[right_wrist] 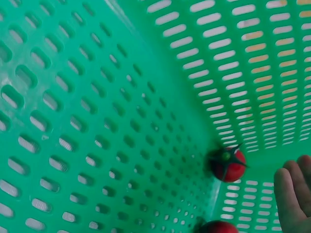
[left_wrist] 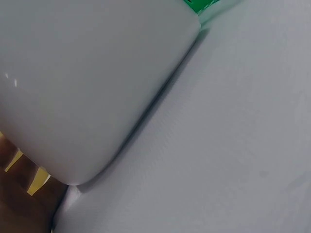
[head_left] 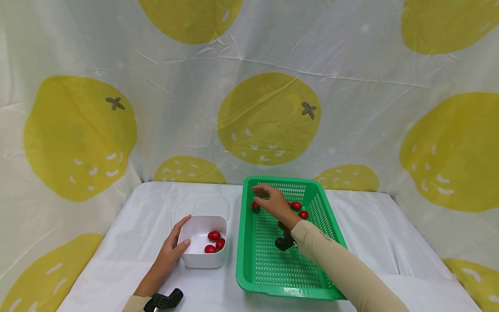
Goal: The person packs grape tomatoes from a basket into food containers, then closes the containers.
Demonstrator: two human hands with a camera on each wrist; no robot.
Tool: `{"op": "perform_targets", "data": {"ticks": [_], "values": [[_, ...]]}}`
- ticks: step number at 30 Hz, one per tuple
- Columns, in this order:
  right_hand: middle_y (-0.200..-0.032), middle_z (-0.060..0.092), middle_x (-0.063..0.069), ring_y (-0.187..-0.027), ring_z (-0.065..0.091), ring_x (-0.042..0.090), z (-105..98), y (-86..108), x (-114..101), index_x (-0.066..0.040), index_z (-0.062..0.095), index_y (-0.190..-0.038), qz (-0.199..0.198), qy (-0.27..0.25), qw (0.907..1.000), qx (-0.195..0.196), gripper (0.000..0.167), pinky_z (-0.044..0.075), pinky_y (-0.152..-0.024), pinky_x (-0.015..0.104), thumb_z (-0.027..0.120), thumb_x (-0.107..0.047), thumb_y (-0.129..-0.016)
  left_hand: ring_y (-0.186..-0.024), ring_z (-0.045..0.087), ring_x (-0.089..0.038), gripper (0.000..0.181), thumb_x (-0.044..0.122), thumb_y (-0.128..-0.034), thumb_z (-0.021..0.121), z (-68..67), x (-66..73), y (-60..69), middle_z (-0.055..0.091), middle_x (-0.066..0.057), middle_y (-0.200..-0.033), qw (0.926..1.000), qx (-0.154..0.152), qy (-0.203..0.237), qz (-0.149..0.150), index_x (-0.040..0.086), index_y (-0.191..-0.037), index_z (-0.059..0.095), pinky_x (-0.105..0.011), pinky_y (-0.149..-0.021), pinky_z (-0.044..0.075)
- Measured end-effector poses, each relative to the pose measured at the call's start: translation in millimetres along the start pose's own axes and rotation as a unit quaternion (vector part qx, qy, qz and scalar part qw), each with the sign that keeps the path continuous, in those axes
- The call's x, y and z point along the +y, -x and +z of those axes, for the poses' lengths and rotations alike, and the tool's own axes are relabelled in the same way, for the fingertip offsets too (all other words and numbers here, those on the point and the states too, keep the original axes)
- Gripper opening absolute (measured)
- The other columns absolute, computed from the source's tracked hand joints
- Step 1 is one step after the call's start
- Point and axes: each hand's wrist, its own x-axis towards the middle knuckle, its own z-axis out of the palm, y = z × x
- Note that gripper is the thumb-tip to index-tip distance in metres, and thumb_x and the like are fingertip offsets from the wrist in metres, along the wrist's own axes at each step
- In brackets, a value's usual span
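My left hand (head_left: 169, 250) holds the left side of a white square plastic container (head_left: 204, 261), its thumb over the rim and its fingers along the outer wall. Inside lie three red cherry tomatoes (head_left: 213, 235). In the left wrist view the container wall (left_wrist: 92, 82) hides most of the fingers. Over the green perforated basket (head_left: 244, 260), my right hand (head_left: 274, 204) has loosely bent fingers with nothing between them. A cherry tomato (right_wrist: 230, 164) with a green calyx lies near those fingertips, apart from them. Several more cherry tomatoes (head_left: 296, 206) are in the basket, partly behind the hand.
A translucent lid (head_left: 212, 206) lies flat behind the container. White cloth (head_left: 374, 234) covers the table. A fabric backdrop with yellow fruit prints (head_left: 269, 119) hangs behind and at both sides. The basket's raised walls surround the right hand's area.
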Motion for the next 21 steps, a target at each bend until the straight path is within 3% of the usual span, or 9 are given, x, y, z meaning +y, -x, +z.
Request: {"op": "perform_targets", "data": {"ticks": [13, 21], "values": [[-0.122, 0.063, 0.016, -0.109, 0.061, 0.035, 9.3, -5.0, 14.9, -0.002, 0.062, -0.123, 0.012, 0.036, 0.9991, -0.019, 0.035, 0.051, -0.089, 0.045, 0.068, -0.005, -0.088, -0.139, 0.015, 0.006, 0.058, 0.01, -0.0968, 0.049, -1.8, -1.0, 0.6, 0.024, -0.006, -0.156, 0.9999, 0.006, -0.002, 0.01, 0.02, -0.151, 0.03, -0.065, -0.11, 0.0], [-0.121, 0.064, 0.014, -0.111, 0.06, 0.034, 12.1, -1.7, 24.4, -0.002, 0.063, -0.122, 0.029, 0.05, 0.9974, -0.044, 0.034, 0.05, -0.091, 0.046, 0.068, -0.005, -0.088, -0.146, 0.011, -0.019, 0.058, 0.012, -0.0973, 0.05, 0.8, -0.5, -0.2, 0.025, -0.004, -0.156, 0.9999, 0.007, -0.007, -0.006, 0.024, -0.15, 0.031, -0.064, -0.111, 0.002]]}}
